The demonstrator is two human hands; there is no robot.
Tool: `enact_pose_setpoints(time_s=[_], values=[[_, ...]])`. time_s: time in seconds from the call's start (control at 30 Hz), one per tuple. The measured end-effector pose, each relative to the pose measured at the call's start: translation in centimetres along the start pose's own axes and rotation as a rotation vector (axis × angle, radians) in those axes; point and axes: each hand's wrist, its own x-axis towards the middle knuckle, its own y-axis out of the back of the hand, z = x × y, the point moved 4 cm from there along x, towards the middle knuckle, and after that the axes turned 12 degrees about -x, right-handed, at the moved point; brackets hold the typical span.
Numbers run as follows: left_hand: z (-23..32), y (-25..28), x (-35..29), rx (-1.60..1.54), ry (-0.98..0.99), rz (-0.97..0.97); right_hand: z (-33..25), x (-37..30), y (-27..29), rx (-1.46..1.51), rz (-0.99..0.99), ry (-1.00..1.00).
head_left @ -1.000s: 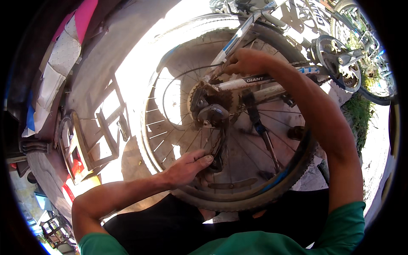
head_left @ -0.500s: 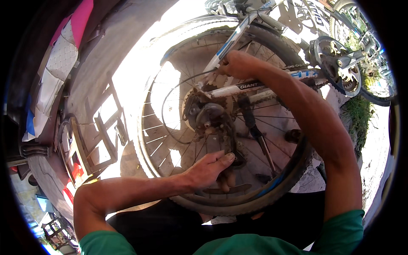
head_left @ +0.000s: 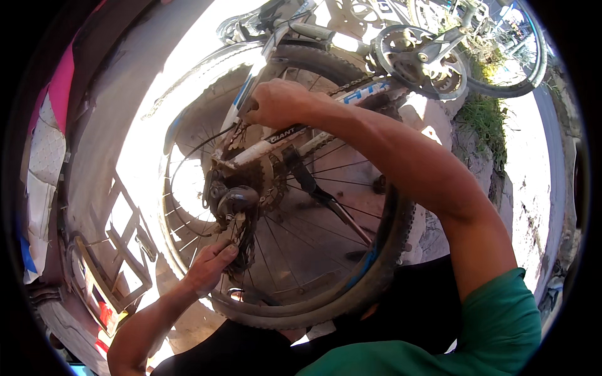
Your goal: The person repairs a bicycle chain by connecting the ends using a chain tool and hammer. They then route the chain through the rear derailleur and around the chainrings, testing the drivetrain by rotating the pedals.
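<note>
- Nearest, at the bottom of the frame, a green sleeve (head_left: 495,332) and dark trousers filled the lower right.
- The left hand (head_left: 210,266), lower left of centre, had its fingers pinched closed on the lower cage of the derailleur (head_left: 235,219), thumb and fingertips touching the part where the chain (head_left: 248,247) runs through it.
- The derailleur hung just below the cogs (head_left: 266,182), at the hub of the rear wheel (head_left: 382,250), which stood upright in mid-frame with its tyre fitted.
- The right hand (head_left: 276,103), upper centre, was wrapped shut around the frame (head_left: 282,135) where the white tubes meet above the wheel, steadying the bike.
- As a judgement: the wheel sat in the frame and the chain lay over the cogs, so mounting looked done; the fingers at the cage suggested the chain or gear setting was unfinished. Whether the chain sat properly on the small pulleys I could not tell.
- A kickstand (head_left: 332,207) crossed the spokes.
- Farther, upper right, the crank (head_left: 420,59) and grass (head_left: 483,116) showed; a metal rack (head_left: 119,250) lay at left.
</note>
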Motion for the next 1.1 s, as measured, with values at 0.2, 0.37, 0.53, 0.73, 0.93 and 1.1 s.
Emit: enact_pose_setpoints(time_s=[0.2, 0.37, 0.53, 0.73, 0.93, 1.1], values=[[-1.0, 0.9, 0.6, -0.023, 0.01, 0.0, -2.4, -12.0, 4.3, -0.032, 0.396, 0.377], [0.0, 0.7, 0.7, -0.093, 0.035, -0.007, 2.1, -16.1, 1.0, -0.373, 0.439, 0.31], [0.6, 1.0, 0.7, -0.13, 0.022, -0.01, 5.8, -17.2, 0.5, -0.526, 0.343, 0.111], [0.5, 3.7, 1.7, -0.117, -0.017, 0.09, 6.5, -19.3, 1.9, -0.372, 0.371, 0.187], [1.5, 3.5, 2.4, -0.146, -0.136, 0.125, 6.3, -23.3, 3.1, -0.214, 0.254, 0.239], [3.1, 2.0, 2.0, -0.108, -0.152, 0.069, 5.9, -24.7, 3.5, -0.219, 0.254, 0.283]])
